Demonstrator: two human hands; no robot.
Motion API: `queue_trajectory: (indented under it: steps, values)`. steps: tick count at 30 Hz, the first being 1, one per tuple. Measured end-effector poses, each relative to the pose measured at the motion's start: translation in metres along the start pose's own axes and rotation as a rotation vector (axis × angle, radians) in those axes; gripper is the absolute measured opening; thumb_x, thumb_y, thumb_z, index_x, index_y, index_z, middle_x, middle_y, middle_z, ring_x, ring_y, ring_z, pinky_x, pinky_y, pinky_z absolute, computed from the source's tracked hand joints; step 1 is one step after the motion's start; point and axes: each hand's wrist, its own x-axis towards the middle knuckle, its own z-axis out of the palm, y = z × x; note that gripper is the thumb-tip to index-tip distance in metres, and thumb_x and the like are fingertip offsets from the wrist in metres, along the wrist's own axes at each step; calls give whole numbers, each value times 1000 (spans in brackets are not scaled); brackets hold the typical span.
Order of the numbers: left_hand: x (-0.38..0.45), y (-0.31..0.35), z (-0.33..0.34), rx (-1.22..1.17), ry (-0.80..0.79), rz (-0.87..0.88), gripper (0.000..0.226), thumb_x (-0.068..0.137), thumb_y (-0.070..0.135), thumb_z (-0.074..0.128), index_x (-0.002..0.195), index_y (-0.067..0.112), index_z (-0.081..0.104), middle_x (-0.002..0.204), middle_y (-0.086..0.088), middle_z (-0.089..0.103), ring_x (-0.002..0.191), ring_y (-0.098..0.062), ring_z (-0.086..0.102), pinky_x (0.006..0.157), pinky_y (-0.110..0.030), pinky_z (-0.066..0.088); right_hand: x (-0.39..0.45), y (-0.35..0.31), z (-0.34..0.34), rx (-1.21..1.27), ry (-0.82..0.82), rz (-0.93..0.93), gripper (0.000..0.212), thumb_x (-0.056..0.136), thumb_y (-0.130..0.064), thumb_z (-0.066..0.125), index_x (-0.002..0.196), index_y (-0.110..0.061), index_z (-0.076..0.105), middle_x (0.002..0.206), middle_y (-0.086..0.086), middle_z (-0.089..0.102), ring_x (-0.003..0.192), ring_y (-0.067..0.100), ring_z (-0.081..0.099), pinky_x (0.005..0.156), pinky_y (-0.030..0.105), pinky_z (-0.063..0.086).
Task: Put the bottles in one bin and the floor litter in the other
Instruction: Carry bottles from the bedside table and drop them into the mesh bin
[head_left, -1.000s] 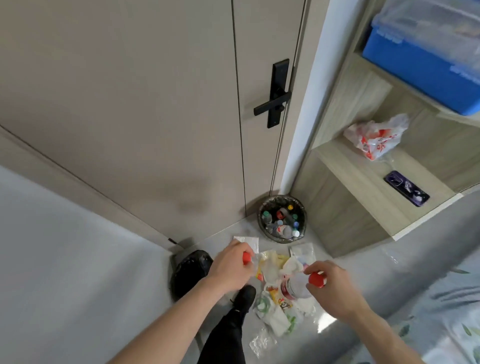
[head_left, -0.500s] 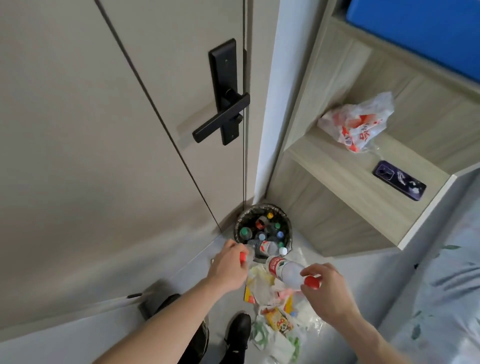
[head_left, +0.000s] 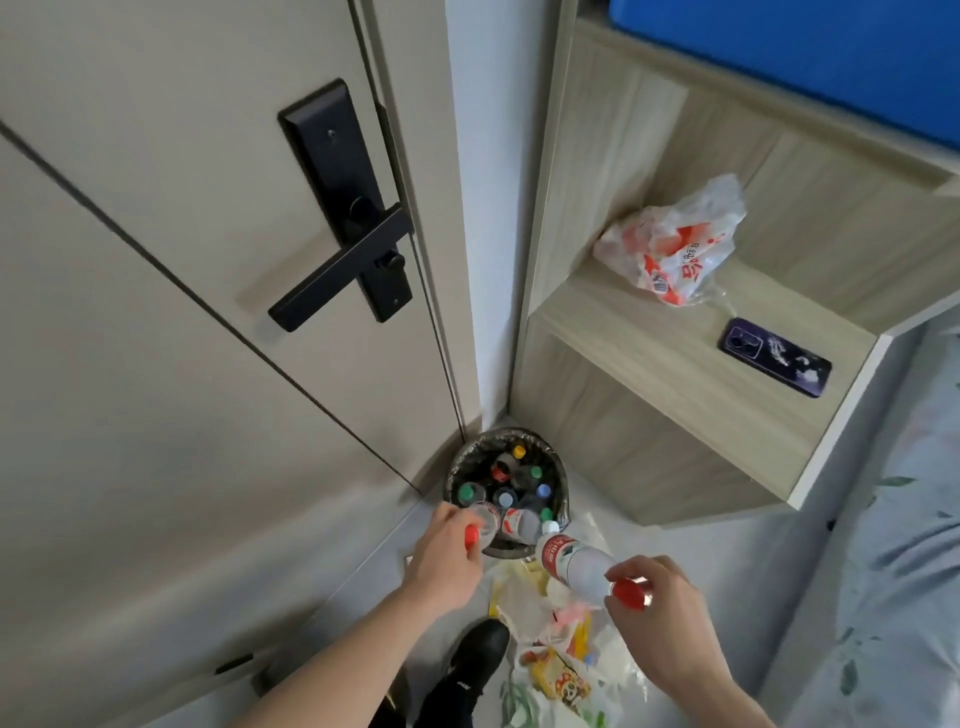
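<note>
Currently both hands hold a bottle each at the bin (head_left: 560, 512) in the corner between door and shelf unit.

Left hand (head_left: 447, 566): fingers curled round a small clear bottle (head_left: 485, 519) at its red-capped end; the bottle's far end is over the bin's near rim.

Right hand (head_left: 660, 618): fingers pinch the red cap (head_left: 627, 594) of a larger clear bottle with a red label (head_left: 571, 564). It lies tilted, base pointing toward the bin, just short of the rim and above the floor litter.

Bin: round, dark liner, holds many bottles, caps up in green, blue, red and yellow. One red-labelled bottle (head_left: 519, 524) lies on top at the near edge, between the two held bottles.

Floor litter (head_left: 558, 675): heap of wrappers and clear plastic bags on the grey floor below the right hand, near a black shoe (head_left: 480, 654). A second bin cannot be made out.

Surroundings: beige door with black handle (head_left: 345, 265); wooden shelf (head_left: 675, 358) carrying a red-and-white plastic bag (head_left: 675, 249) and a dark phone (head_left: 774, 357), the two apart; blue box (head_left: 805, 57) above.
</note>
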Motion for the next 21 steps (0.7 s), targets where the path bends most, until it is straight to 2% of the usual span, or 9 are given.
queue_trajectory:
  steps: [3,5,8,13,15,18,21]
  values:
    - [54,-16,24,28,-3,-4,24,100,18,58,123,23,61,124,7,43,91,-10,58,79,-17,45,49,6,27,34,13,22,24,84,-10,69,90,-34,71,105,-14,59,88,5,62,68,13,44]
    - [89,-28,41,47,-13,-5,19,99,18,57,117,24,62,122,6,43,87,-15,60,79,-25,52,85,8,47,37,14,29,23,86,-10,67,95,-31,72,106,-14,58,87,4,61,68,11,43]
    - [136,-47,62,109,-33,33,15,101,21,51,113,23,61,120,4,43,82,-19,61,81,-37,56,133,13,78,12,29,35,25,87,-10,63,99,-30,72,109,-11,58,87,9,59,75,18,42]
    - [199,-77,90,128,-35,79,29,100,17,54,128,18,61,129,3,41,92,-21,64,87,-37,57,194,29,131,-25,24,82,29,88,-7,59,103,-27,73,119,-6,56,94,13,57,81,21,46]
    - [214,-87,102,151,-49,66,35,98,14,56,133,18,59,133,3,41,96,-23,64,90,-36,57,209,34,149,-30,11,116,30,90,-6,57,106,-26,73,120,-5,55,91,13,55,78,22,45]
    - [229,-100,117,169,-107,58,46,96,9,58,141,18,55,142,3,39,108,-26,64,98,-37,53,222,37,167,-14,-1,160,31,91,-6,56,109,-25,73,120,-2,54,89,17,57,73,25,47]
    - [235,-107,126,159,-181,66,53,94,5,59,144,19,51,145,6,35,115,-24,62,103,-37,51,225,38,172,9,-24,179,28,91,-5,58,110,-21,73,123,2,52,90,16,52,79,26,49]
